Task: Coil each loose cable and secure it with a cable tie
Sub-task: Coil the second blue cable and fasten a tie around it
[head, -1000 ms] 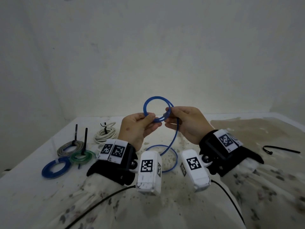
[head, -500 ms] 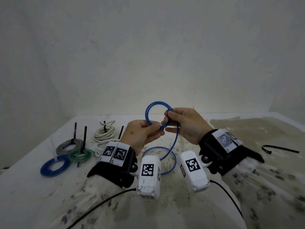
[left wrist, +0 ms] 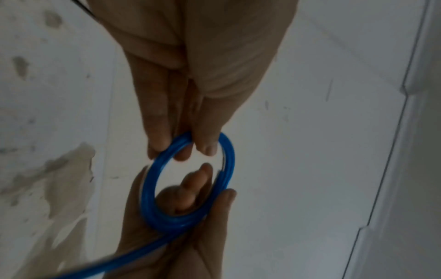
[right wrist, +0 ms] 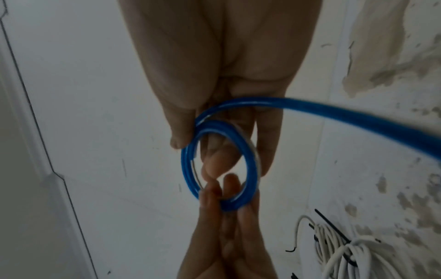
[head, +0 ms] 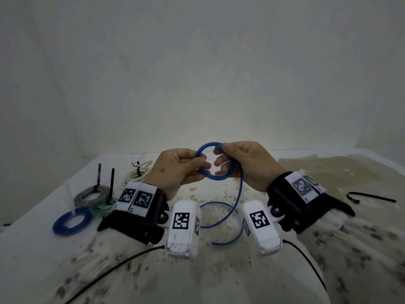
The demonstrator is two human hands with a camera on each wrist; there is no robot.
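blue cable (head: 215, 163): coil held mid-frame, tail hanging down
left hand (head: 175, 170): coil's left side pinched
right hand (head: 247, 163): coil's right side pinched

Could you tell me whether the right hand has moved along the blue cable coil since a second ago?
Yes. The right hand has shifted from the coil's lower right side up to its top, judged against the left hand pinching the coil's left side.

Cables, ties and hands, counted

Four tied coils (head: 92, 195), one blue cable (head: 215, 163) being coiled, one loose tie (head: 370, 197), two hands (head: 175, 170).
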